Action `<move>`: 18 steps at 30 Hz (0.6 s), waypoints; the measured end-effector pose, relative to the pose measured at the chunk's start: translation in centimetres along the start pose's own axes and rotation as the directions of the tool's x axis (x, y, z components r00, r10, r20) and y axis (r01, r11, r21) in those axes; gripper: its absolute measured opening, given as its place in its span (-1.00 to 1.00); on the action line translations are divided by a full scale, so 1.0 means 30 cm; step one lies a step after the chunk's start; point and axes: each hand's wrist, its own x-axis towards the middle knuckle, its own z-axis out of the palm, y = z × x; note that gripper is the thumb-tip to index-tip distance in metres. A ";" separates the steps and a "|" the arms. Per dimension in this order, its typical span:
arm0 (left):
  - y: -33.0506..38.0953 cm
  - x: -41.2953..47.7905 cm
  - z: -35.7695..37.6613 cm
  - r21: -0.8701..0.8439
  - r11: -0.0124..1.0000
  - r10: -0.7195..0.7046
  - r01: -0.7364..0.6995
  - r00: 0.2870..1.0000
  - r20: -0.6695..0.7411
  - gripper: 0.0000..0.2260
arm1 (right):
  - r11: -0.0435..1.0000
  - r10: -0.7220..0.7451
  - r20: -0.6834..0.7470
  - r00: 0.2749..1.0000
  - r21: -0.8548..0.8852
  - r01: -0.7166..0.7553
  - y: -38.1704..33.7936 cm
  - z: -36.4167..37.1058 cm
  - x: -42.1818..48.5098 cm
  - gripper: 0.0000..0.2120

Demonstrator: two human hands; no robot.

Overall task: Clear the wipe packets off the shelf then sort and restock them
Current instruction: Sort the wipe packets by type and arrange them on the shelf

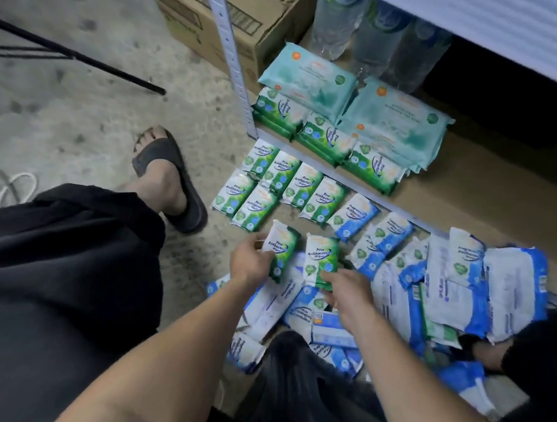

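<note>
Wipe packets [305, 193] lie in two short green rows on the floor just beyond the fingertips. The left hand [252, 264] grips one green packet [282, 250], its fingers curled round the packet's left edge. The right hand [347, 292] pinches a second green packet [321, 260] at its lower edge. The two held packets sit side by side, just apart. Under the right fingers and off to their right spreads a loose heap of blue-and-white packets [458, 294]. Farther beyond the fingers, on the shelf board [474, 194], more green packets are stacked [324, 137], with larger pale teal packs [312, 79] on top and clear bottles [380, 34] behind them. A cardboard box [200, 12] stands beyond the shelf upright [230, 55]. A sandalled foot [172, 181] rests on the floor left of the left fingers.
</note>
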 end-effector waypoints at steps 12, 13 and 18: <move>0.044 0.162 0.010 0.222 0.946 0.251 -0.237 0.967 -0.037 -0.66 | 0.801 -0.235 0.045 0.971 -0.557 0.220 -0.040 0.156 0.164 -0.66; 0.038 0.164 0.012 0.256 0.928 0.288 -0.271 0.957 -0.031 -0.65 | 0.675 -0.327 0.075 0.942 -0.679 0.289 -0.033 0.150 0.166 -0.68; -0.006 0.192 0.012 0.487 0.773 0.439 -0.407 0.897 0.054 -0.57 | 0.284 -0.503 0.255 0.826 -0.854 0.437 0.006 0.087 0.173 -0.70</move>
